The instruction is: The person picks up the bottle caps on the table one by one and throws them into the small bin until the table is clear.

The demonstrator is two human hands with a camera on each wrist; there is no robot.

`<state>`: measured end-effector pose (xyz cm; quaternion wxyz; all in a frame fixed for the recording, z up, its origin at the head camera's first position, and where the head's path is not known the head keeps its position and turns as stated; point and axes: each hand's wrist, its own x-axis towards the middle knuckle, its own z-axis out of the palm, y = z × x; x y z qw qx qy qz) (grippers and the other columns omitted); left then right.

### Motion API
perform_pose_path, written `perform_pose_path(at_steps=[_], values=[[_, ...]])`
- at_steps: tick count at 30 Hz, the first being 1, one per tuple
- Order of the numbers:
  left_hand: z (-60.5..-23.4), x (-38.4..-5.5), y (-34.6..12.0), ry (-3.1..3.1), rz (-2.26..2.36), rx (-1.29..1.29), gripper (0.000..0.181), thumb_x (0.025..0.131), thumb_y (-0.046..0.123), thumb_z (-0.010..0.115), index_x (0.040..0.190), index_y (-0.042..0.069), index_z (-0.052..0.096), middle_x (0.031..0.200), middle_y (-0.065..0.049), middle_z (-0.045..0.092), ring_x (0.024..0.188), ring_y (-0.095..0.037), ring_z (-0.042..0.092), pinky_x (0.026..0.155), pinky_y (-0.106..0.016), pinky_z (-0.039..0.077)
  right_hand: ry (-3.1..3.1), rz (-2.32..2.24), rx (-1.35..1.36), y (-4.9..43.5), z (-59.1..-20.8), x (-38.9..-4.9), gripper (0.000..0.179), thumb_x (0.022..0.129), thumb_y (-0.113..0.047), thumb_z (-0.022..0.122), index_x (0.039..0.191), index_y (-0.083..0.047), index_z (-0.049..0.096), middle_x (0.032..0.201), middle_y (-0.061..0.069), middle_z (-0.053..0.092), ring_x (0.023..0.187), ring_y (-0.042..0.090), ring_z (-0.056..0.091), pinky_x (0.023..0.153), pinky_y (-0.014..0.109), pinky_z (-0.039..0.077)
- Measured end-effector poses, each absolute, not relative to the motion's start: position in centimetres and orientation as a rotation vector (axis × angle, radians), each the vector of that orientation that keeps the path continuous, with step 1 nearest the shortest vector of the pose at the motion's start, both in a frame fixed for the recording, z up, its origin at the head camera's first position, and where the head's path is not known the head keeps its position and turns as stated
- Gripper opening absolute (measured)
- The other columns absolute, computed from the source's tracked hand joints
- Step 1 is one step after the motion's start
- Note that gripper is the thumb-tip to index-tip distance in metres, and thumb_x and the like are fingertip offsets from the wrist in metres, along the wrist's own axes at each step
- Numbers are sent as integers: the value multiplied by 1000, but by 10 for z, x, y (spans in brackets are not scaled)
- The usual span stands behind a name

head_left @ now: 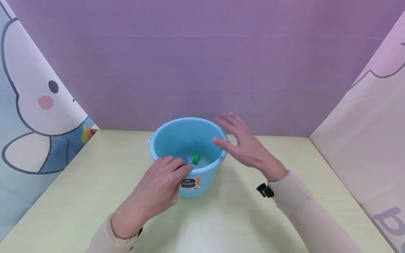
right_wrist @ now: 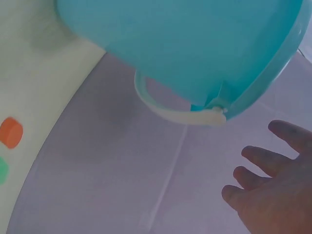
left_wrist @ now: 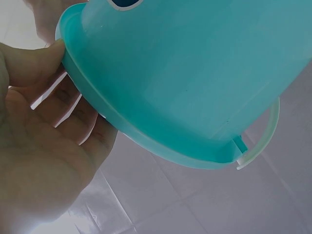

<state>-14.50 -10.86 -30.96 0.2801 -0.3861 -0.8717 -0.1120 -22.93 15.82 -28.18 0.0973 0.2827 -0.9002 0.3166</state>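
A light blue plastic bucket (head_left: 207, 179) stands on the table, its mouth tilted toward the camera. My left hand (head_left: 158, 186) grips the near left of its rim; in the left wrist view the thumb (left_wrist: 36, 63) lies on the outer side, with the fingers behind the rim. A small green piece (head_left: 196, 159) lies on the bucket's floor, beside a blue one (head_left: 185, 160) partly hidden by the left hand. At the right of the rim, my right hand (head_left: 242, 144) is raised with fingers spread, holding nothing. The white handle (right_wrist: 180, 116) hangs against the bucket's side.
The pale table (head_left: 79, 186) meets a purple backdrop (head_left: 202, 70) behind the bucket. Printed cloths (head_left: 31, 80) rise on both sides. A small orange piece (right_wrist: 10, 132) and a green piece (right_wrist: 2, 170) show at the left edge of the right wrist view.
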Motion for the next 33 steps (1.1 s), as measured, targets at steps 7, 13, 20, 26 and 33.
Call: perform_pose_path(at_steps=[7,13,20,26,33], values=[[-310,-145,-109,-2339,-304,-1034,27,81,-4,80,105,8,73,94,-2,68,85,-21,57,75,-36,50,-2741,783,841,167,-282,-226,79,97,-63,50,162,-24,27,170,1,8,157,26,-4,120,63,1],[-310,-145,-108,-2334,-306,-1034,27,80,-5,79,104,8,73,94,-2,67,85,-21,56,75,-36,49,-2810,701,818,176,-283,-223,80,98,-64,49,163,-26,22,171,2,3,156,28,-7,121,59,-3],[-310,-145,-108,-2327,-304,-1029,28,80,-7,77,104,7,73,94,-2,68,84,-21,56,74,-36,48,-2861,670,782,191,-286,-224,79,100,-62,46,164,-26,17,171,4,-1,156,31,-10,120,59,-6],[-310,-145,-108,-2323,-307,-1033,28,81,-7,77,105,7,73,95,-2,68,85,-21,57,74,-36,49,-2901,657,728,200,-289,-226,80,100,-63,44,164,-25,14,170,5,-4,155,31,-13,119,62,-6],[-310,-144,-108,-2325,-304,-1030,28,81,-7,77,105,8,72,94,-2,68,85,-21,56,74,-36,49,-2923,634,684,211,-293,-227,81,100,-62,44,164,-23,13,170,7,-5,155,33,-13,119,62,-6]])
